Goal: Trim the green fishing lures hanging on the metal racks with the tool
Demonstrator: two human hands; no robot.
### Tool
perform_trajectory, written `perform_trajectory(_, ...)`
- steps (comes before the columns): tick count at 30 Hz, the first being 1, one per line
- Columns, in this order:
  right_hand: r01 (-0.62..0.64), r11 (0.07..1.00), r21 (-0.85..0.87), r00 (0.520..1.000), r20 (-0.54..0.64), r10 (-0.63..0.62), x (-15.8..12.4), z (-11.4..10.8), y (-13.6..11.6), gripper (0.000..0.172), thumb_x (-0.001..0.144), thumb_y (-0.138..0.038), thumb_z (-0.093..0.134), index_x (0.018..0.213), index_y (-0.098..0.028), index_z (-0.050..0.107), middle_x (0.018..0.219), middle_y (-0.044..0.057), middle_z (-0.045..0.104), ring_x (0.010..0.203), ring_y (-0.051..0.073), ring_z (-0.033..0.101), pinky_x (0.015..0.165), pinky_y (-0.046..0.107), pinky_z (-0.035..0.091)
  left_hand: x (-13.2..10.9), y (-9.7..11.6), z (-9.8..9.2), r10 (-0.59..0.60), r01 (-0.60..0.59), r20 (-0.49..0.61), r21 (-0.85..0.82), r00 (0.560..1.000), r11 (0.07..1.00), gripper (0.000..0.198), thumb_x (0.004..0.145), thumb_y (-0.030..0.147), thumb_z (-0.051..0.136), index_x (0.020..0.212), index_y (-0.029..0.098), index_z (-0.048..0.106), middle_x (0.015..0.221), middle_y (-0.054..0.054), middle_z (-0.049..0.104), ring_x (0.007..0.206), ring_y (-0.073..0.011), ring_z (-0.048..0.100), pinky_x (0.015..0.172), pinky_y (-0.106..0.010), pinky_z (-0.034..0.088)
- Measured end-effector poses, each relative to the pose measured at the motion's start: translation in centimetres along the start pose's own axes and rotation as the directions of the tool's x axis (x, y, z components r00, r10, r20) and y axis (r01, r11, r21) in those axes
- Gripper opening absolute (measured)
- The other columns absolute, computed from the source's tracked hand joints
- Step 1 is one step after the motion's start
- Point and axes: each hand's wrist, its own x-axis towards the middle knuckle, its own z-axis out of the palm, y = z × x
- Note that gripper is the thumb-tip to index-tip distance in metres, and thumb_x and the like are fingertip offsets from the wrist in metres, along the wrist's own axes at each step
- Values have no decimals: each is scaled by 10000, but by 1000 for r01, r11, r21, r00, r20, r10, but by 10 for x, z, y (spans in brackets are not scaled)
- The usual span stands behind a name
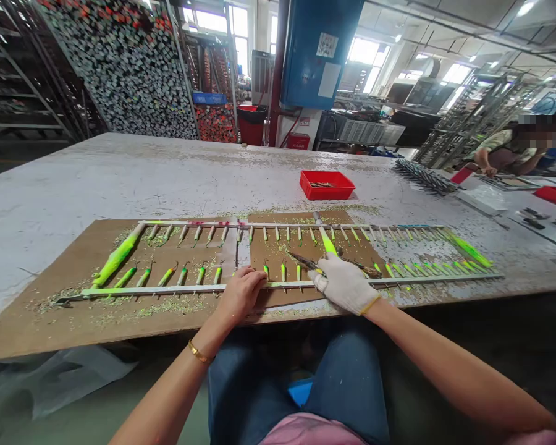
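A long metal rack bar [143, 290] runs across a brown cardboard sheet [60, 321], with a second bar [278, 224] parallel behind it. Many small lure bodies in neon green and cream hang between the bars. Larger neon green lures [118, 254] lie at the left end. My left hand [241, 295] rests over the front bar, fingers curled on it. My right hand [345, 284], in a white glove, is shut on dark long-nosed pliers [306, 262]. Their tips point left, just above the front bar.
The sheet lies on a scuffed grey table [167, 179] scattered with green glitter. A red tray [327, 184] stands beyond the rack. A stack of metal racks [424, 176] lies to the right. A co-worker [500, 151] sits at far right. Shelves of stacked bars [120, 68] stand behind.
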Motion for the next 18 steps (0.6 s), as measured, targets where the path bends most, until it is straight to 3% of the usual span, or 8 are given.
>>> perform_trajectory(3, 107, 979, 172, 994, -36, -103, -2, -2, 4, 376, 978, -488, 464, 755, -196, 546, 844, 42, 582, 746, 148, 523, 680, 284, 346, 0, -1, 1, -30, 30, -21, -1, 999, 1000, 218, 1007, 253, 473, 992, 209, 686, 875, -60, 718, 888, -209, 641, 881, -365, 547)
perform_trajectory(5, 103, 903, 418, 992, 25, -125, -4, 0, 6, 436, 917, -563, 536, 673, -204, 492, 733, 4, 521, 676, 130, 465, 639, 279, 334, -1, -2, 1, -46, 46, -40, 4, 998, 999, 224, 1008, 262, 466, 1017, 204, 682, 899, -66, 718, 909, -212, 647, 863, -354, 550)
perform_trajectory(8, -173, 617, 767, 954, 287, -89, -5, 9, 4, 527, 775, -690, 651, 651, -206, 484, 629, -29, 473, 564, 101, 402, 532, 260, 297, -2, -3, -1, -63, 63, -41, 2, 997, 998, 236, 1014, 272, 450, 1029, 201, 674, 924, -70, 712, 899, -205, 652, 814, -326, 548)
perform_trajectory(10, -304, 452, 839, 920, 382, -90, -6, 13, -1, 590, 710, -767, 667, 688, -196, 521, 627, -17, 511, 540, 98, 427, 500, 252, 311, -2, -2, -3, -64, 64, -30, 4, 998, 998, 230, 1017, 285, 454, 1034, 203, 667, 937, -67, 711, 891, -200, 654, 811, -324, 542)
perform_trajectory(11, -323, 413, 851, 915, 392, -92, -7, 14, -4, 621, 696, -796, 657, 713, -186, 543, 649, 0, 544, 545, 101, 451, 500, 252, 333, -2, -2, -4, -60, 60, -28, 7, 998, 998, 223, 1018, 295, 460, 1032, 206, 663, 939, -64, 713, 892, -202, 654, 813, -326, 539)
perform_trajectory(14, -304, 327, 895, 931, 352, -96, -13, 7, -12, 659, 681, -803, 672, 793, -155, 619, 759, 49, 624, 592, 103, 496, 518, 244, 379, -1, -2, -5, -54, 54, -19, 27, 998, 998, 204, 1012, 336, 494, 1020, 210, 654, 934, -59, 718, 911, -215, 651, 820, -339, 530)
perform_trajectory(18, -137, 39, 990, 985, 140, -99, -22, -3, -15, 546, 675, -645, 801, 890, -156, 690, 890, 72, 674, 703, 131, 577, 567, 237, 435, 1, -5, -5, -59, 60, -23, 58, 998, 997, 210, 1001, 362, 511, 979, 220, 664, 973, -73, 712, 923, -229, 649, 818, -355, 519)
